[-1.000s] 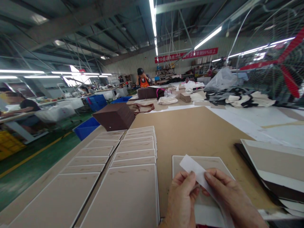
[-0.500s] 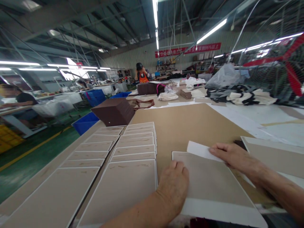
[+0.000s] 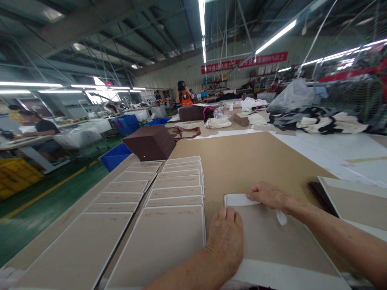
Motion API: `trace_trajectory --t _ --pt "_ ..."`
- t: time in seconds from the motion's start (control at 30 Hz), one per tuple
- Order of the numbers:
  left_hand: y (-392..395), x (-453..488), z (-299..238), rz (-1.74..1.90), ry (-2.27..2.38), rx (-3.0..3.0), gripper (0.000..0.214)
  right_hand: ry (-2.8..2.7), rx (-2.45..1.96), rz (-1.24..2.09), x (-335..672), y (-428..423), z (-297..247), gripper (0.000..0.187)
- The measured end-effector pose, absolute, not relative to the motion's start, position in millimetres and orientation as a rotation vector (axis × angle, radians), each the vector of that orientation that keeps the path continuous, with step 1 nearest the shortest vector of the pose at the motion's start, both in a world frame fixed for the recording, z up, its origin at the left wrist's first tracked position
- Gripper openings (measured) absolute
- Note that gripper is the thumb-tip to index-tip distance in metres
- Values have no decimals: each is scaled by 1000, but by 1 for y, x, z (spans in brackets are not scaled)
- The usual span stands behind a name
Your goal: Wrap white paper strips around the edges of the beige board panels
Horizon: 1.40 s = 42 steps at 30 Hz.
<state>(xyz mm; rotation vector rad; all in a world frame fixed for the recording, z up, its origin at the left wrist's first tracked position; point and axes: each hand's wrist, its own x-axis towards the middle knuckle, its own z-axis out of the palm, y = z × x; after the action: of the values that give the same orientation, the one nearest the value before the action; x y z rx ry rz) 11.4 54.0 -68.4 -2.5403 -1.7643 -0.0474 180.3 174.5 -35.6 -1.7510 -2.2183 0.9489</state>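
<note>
A beige card panel [image 3: 272, 237] with white edges lies flat on the brown table in front of me. My left hand [image 3: 225, 237] rests on its near left edge, fingers flat and together, pressing it down. My right hand [image 3: 267, 196] lies flat along the panel's far edge, fingers stretched over a white paper strip [image 3: 237, 199] laid on that edge. The strip's right end shows beyond my wrist.
Two overlapping rows of the same beige panels [image 3: 169, 189] run away on the left. A dark brown box [image 3: 149, 143] stands beyond them. Stacked sheets [image 3: 353, 199] lie at right, fabric piles [image 3: 317, 121] behind. A person in an orange vest [image 3: 186, 96] works far back; blue bins [image 3: 116, 155] stand left.
A second ago both hands held the white strip up over the panel. Since then the left hand dropped onto the panel's near edge and the right hand has laid the strip along the far edge.
</note>
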Motion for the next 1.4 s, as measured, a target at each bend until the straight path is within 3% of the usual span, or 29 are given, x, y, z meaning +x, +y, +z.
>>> trace_trajectory --t 0.87,1.4 --pt "59 6 -74 -2 -1659 -2603 48 -2348 -1677 897 182 185 -43 19" --pt "68 0 -66 56 -1527 -2673 36 -2073 -1739 1134 273 205 -34 16"
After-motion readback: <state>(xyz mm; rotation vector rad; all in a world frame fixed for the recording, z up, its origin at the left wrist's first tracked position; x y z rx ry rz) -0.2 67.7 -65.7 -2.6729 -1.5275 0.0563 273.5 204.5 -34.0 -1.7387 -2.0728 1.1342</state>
